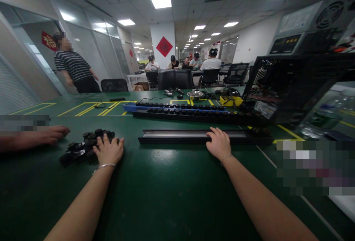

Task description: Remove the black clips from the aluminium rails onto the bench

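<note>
My left hand (pixel 109 150) rests with spread fingers at the right side of a heap of small black parts (pixel 80 148); their kind is too dark to make out. No part shows gripped in it. Over on the right, my right hand (pixel 219 143) lies on the near edge of a long black rail (pixel 172 136) with a shiny grey channel, its fingers stretched across it. Behind that rail runs a second long black holder (pixel 177 113) with a row of small black and silver parts and a blue strip (pixel 129 107).
Another person's hand (pixel 55 133) reaches in from the left near the heap. An open computer case (pixel 288 85) stands on the right, with plastic bottles (pixel 324 117) beside it. A metal bowl (pixel 195 95) and a yellow box (pixel 230 101) sit at the back of the green table (pixel 166 189).
</note>
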Demonstrator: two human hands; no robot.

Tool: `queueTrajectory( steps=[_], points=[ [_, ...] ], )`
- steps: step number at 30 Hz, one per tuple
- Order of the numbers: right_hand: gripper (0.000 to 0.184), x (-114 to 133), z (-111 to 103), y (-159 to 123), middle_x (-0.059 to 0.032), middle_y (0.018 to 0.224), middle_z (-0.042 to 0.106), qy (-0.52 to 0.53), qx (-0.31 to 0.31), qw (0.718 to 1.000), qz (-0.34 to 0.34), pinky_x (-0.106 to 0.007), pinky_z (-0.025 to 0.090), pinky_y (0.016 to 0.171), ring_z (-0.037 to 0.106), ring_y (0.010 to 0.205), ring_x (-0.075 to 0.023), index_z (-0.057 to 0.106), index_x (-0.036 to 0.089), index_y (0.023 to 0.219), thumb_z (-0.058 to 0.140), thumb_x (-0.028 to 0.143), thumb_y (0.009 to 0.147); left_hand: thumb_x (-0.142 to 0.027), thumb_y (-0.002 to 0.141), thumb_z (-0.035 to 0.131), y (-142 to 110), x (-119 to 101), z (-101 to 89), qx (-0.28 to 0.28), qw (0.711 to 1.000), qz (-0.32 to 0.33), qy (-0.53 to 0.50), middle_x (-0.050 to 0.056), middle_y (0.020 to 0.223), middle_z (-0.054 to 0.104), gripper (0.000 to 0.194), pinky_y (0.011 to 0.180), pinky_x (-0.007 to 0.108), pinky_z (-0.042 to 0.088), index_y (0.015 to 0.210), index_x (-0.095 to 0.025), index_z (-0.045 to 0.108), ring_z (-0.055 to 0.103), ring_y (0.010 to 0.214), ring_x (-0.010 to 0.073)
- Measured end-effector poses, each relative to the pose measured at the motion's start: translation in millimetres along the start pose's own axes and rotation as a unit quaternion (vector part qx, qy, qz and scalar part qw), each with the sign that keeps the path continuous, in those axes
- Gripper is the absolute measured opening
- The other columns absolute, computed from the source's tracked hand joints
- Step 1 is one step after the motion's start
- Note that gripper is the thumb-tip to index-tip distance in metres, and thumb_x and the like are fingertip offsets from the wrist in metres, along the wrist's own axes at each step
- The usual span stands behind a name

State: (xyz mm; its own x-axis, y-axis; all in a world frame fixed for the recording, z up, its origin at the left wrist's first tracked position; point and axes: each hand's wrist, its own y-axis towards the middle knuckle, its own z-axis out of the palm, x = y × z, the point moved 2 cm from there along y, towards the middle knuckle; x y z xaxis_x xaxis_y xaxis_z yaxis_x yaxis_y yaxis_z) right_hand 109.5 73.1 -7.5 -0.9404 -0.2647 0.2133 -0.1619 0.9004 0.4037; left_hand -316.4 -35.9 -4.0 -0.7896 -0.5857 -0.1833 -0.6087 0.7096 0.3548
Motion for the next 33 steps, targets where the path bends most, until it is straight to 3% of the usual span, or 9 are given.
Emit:
queueTrajectory(
  steps=[5, 8, 11, 16, 19, 24, 33],
  points=[
    [0.038, 2, 1, 0, -0.0058, 0.131, 0.052, 0.015, -0.020, 1.000, -0.004, -0.043, 0.024, 0.106, 0.037, 0.126, -0.0240, 0.065, 0.021, 0.104, 0.047, 0.020, 0.070, -0.041, 0.088, 0.034, -14, -56, -1.7, -0.054, 0.986, 0.151, -0.050, 0.019, 0.144, 0.034, 0.049, 0.104, 0.051, 0.030, 0.122, -0.012, 0.055, 0.022, 0.136, 0.0336],
    [0.039, -2, -3, 2, -0.0063, 0.127, 0.055, 0.044, -0.043, 0.998, -0.003, -0.041, 0.029, 0.104, 0.042, 0.122, -0.0226, 0.063, 0.020, 0.106, 0.044, 0.020, 0.072, -0.040, 0.088, 0.036, -35, -100, -1.2, -0.058, 0.964, 0.241, -0.091, 0.016, 0.145, 0.035, 0.046, 0.106, 0.048, 0.031, 0.123, -0.013, 0.053, 0.024, 0.136, 0.0297],
    [0.042, -20, -13, 6, -0.0093, 0.128, 0.053, 0.058, -0.104, 0.992, 0.036, -0.041, 0.033, 0.100, 0.043, 0.120, -0.0232, 0.058, 0.018, 0.113, 0.043, 0.021, 0.074, -0.041, 0.089, 0.036, -58, -126, 0.4, -0.053, 0.950, 0.291, -0.100, 0.011, 0.147, 0.033, 0.047, 0.108, 0.049, 0.029, 0.129, -0.018, 0.048, 0.022, 0.137, 0.0279],
    [0.057, -73, -28, 5, -0.0189, 0.136, 0.040, 0.000, -0.240, 0.950, 0.201, -0.054, 0.025, 0.100, 0.029, 0.128, -0.0335, 0.044, 0.011, 0.127, 0.048, 0.026, 0.073, -0.042, 0.089, 0.036, -73, -119, 7.4, -0.020, 0.952, 0.301, -0.055, 0.008, 0.148, 0.032, 0.051, 0.108, 0.054, 0.025, 0.137, -0.024, 0.039, 0.019, 0.138, 0.0284],
    [0.061, -93, -27, 2, -0.0221, 0.134, 0.039, -0.010, -0.226, 0.936, 0.270, -0.052, 0.025, 0.100, 0.029, 0.126, -0.0356, 0.042, 0.008, 0.128, 0.052, 0.029, 0.071, -0.043, 0.089, 0.036, -73, -107, 12.3, 0.010, 0.961, 0.275, -0.035, 0.008, 0.149, 0.029, 0.054, 0.107, 0.056, 0.025, 0.139, -0.025, 0.034, 0.018, 0.138, 0.0305],
    [0.055, -95, -25, 2, -0.0205, 0.124, 0.046, -0.016, -0.206, 0.939, 0.275, -0.046, 0.029, 0.097, 0.037, 0.118, -0.0339, 0.048, 0.009, 0.121, 0.050, 0.031, 0.071, -0.044, 0.088, 0.037, -74, -106, 14.9, 0.026, 0.962, 0.269, -0.034, 0.012, 0.150, 0.024, 0.058, 0.108, 0.055, 0.024, 0.141, -0.021, 0.030, 0.017, 0.139, 0.0304],
    [0.050, -88, -28, 2, -0.0170, 0.120, 0.048, -0.003, -0.185, 0.942, 0.280, -0.054, 0.031, 0.092, 0.049, 0.104, -0.0320, 0.048, 0.015, 0.120, 0.047, 0.030, 0.072, -0.042, 0.088, 0.038, -73, -107, 14.0, 0.029, 0.962, 0.269, -0.045, 0.012, 0.149, 0.027, 0.056, 0.108, 0.054, 0.024, 0.140, -0.021, 0.033, 0.019, 0.138, 0.0294]
  ],
)
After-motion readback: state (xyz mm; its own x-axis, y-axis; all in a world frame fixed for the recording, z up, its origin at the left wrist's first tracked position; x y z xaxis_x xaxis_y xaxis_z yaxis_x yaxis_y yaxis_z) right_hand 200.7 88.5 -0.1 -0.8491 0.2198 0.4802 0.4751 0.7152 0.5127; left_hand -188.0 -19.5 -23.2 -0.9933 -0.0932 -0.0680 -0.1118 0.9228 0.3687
